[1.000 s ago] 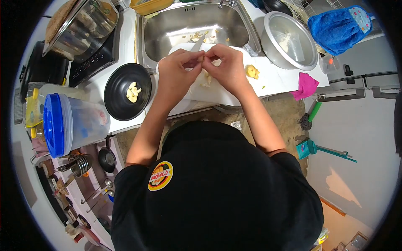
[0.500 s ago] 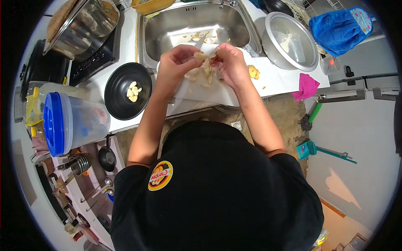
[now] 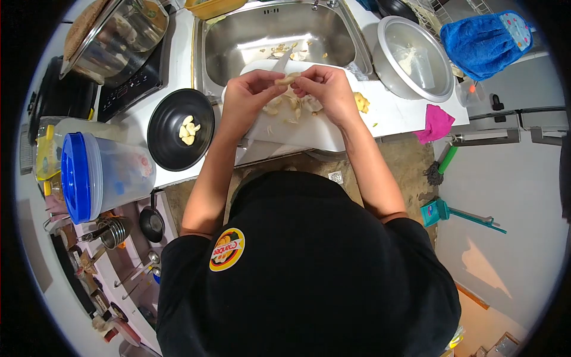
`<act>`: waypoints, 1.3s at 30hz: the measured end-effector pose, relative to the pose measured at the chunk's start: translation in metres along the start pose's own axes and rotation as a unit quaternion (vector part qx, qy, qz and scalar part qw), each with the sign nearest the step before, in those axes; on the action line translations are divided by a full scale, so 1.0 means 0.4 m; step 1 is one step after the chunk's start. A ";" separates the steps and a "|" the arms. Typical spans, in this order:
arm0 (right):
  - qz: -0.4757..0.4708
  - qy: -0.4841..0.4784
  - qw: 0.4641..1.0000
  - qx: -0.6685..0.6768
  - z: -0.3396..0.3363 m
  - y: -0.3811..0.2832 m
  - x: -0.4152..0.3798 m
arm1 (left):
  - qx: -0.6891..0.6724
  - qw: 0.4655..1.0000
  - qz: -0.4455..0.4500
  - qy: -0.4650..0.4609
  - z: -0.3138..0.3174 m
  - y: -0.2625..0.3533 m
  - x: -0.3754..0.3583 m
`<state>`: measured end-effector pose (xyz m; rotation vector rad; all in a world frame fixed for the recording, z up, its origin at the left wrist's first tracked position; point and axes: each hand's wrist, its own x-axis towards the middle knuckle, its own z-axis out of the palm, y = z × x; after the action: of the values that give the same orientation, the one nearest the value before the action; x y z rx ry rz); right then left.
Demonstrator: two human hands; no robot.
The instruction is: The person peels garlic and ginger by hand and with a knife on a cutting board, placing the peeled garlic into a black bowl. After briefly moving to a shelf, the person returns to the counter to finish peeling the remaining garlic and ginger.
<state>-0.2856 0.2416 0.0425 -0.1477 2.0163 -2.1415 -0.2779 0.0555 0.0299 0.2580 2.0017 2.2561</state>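
Over a white cutting board (image 3: 318, 134), my left hand (image 3: 248, 98) and my right hand (image 3: 330, 90) meet at a garlic clove (image 3: 288, 78). Fingertips of both hands pinch it, one at each end. Below them, loose garlic cloves and skins (image 3: 291, 106) lie on the board, partly hidden by my fingers. A knife blade (image 3: 284, 61) points up past the board's far edge; its handle cannot be made out. To the left, a black bowl (image 3: 163, 146) holds several peeled garlic cloves (image 3: 189, 130).
Behind the board is a steel sink (image 3: 223, 53) with peel scraps in it. A grey basin (image 3: 383, 59) and a piece of ginger (image 3: 361, 102) are at the right. On the left stand a blue-lidded container (image 3: 122, 169) and a steel pot (image 3: 122, 44) on a black cooktop (image 3: 128, 89).
My right hand has turned and its fingers have come in to the clove. The clove now lies between both hands' fingertips. The bowl and board contents look the same.
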 end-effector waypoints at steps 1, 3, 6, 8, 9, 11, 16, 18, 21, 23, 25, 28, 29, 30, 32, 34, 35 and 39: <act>-0.002 -0.003 1.000 0.011 -0.001 0.001 0.000 | 0.003 1.000 0.002 -0.001 0.003 0.000 -0.002; -0.006 0.008 1.000 -0.020 0.001 0.001 0.001 | 0.000 1.000 0.006 -0.004 0.004 -0.010 -0.004; -0.012 0.018 1.000 -0.017 0.011 -0.008 0.003 | -0.057 0.998 -0.007 -0.014 0.002 -0.039 0.001; -0.014 0.020 1.000 -0.002 0.016 -0.008 0.003 | -0.153 0.987 -0.050 -0.022 0.002 -0.043 -0.005; -0.014 0.020 1.000 0.004 0.017 -0.005 0.005 | -0.188 0.979 -0.077 -0.016 0.003 -0.035 -0.007; -0.021 0.022 0.999 -0.011 0.021 0.001 0.006 | -0.258 0.958 -0.127 -0.003 0.007 -0.014 -0.008; -0.065 -0.010 0.992 -0.105 0.038 0.004 -0.003 | -0.359 0.914 -0.180 -0.051 -0.025 -0.036 0.001; -0.121 -0.013 0.979 -0.163 0.048 -0.003 -0.015 | -0.365 0.907 -0.195 -0.072 -0.034 -0.036 0.003; -0.211 -0.014 0.946 -0.246 0.053 0.011 -0.012 | -0.298 0.933 -0.193 -0.063 -0.020 -0.003 0.004; -0.246 -0.001 0.928 -0.279 0.057 0.026 -0.007 | -0.212 0.960 -0.172 -0.051 -0.008 0.013 -0.003; -0.253 0.026 0.921 -0.295 0.058 0.033 -0.006 | -0.187 0.971 -0.140 -0.056 -0.031 -0.001 0.006; -0.204 0.103 0.934 -0.274 0.041 0.025 0.004 | -0.207 0.967 -0.131 -0.066 -0.051 0.005 0.005; -0.171 0.101 0.930 -0.308 0.026 0.017 0.009 | -0.224 0.962 -0.136 -0.070 -0.051 0.013 0.002; -0.186 0.087 0.917 -0.343 0.013 0.022 0.017 | -0.193 0.967 -0.149 -0.068 -0.050 0.024 -0.003; -0.215 0.060 0.885 -0.409 -0.003 0.041 0.028 | -0.127 0.974 -0.176 -0.065 -0.049 0.046 -0.011; -0.236 0.058 0.880 -0.409 0.001 0.051 0.029 | -0.050 0.981 -0.172 -0.072 -0.048 0.041 -0.009; -0.247 0.056 0.877 -0.408 0.006 0.054 0.030 | -0.012 0.983 -0.170 -0.074 -0.048 0.035 -0.009; -0.259 0.024 0.868 -0.424 0.025 0.043 0.030 | 0.013 0.984 -0.155 -0.085 -0.047 -0.004 -0.002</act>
<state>-0.2940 0.2286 0.0254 -0.8423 3.0668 -1.2651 -0.2811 0.0372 0.0261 0.1254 1.8405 1.9493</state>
